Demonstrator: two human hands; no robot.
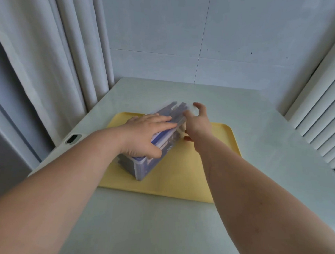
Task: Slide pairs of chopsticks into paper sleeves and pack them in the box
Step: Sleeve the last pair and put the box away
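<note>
A clear plastic box (141, 170) with a blue-edged lid stands on a yellow tray (179, 176) in the middle of the table. My left hand (145, 133) lies flat on the lid with its fingers straight, the thumb down along the box's near side. My right hand (197, 120) is at the lid's far right corner, fingers curled round its blurred edge, which looks lifted. Dark and white shapes show through the box's walls; I cannot tell chopsticks from sleeves.
The pale green table (157, 233) runs to a grey wall behind. Curtains (49, 62) hang on the left, a white slatted unit (322, 119) stands on the right. A small white device (73, 139) lies at the table's left edge.
</note>
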